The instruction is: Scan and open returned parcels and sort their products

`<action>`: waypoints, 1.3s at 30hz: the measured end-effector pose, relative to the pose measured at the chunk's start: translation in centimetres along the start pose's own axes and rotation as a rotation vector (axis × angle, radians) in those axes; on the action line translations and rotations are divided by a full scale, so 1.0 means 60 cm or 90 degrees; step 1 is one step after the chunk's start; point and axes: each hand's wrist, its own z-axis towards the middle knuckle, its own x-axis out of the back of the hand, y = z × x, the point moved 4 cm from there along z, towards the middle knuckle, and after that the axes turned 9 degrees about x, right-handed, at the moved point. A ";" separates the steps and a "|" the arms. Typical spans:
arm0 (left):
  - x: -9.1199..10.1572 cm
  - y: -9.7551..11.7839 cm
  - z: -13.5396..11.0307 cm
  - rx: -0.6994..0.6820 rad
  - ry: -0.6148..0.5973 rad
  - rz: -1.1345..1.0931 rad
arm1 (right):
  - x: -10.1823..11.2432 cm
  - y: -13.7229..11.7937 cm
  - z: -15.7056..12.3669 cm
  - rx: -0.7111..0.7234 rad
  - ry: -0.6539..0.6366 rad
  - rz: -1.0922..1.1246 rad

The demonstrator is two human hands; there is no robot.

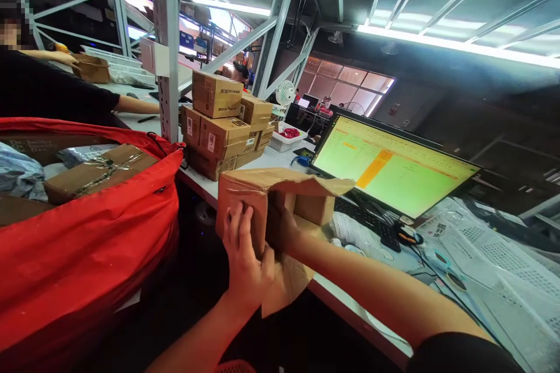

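Observation:
An open cardboard box (242, 183) is tilted on its side at the front edge of the table, its flaps spread toward me and to the right. My left hand (247, 250) grips the box's near left side, fingers pressed on the outer wall and thumb bent at the lower edge. My right hand (284, 224) reaches inside the box's opening; its fingers are hidden in shadow there, so I cannot see what they touch. Just behind the opening, another brown cardboard surface (315, 208) shows beneath the top flap.
Stacked cartons (223, 134) stand behind the box. A red bag (131, 215) full of parcels is at left. A monitor (394, 163), a keyboard (367, 224) and white baskets (503, 262) lie right. A metal post (165, 93) rises near a co-worker's arm (135, 106).

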 end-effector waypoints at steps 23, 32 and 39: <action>-0.002 0.012 0.023 -0.006 -0.015 -0.014 | 0.024 0.129 -0.202 -0.456 0.402 0.038; -0.008 0.023 0.012 -0.023 -0.018 0.004 | -0.033 0.169 -0.169 -0.642 0.491 0.232; 0.004 0.011 0.027 0.005 0.012 -0.021 | 0.025 0.113 -0.171 -0.614 0.394 0.248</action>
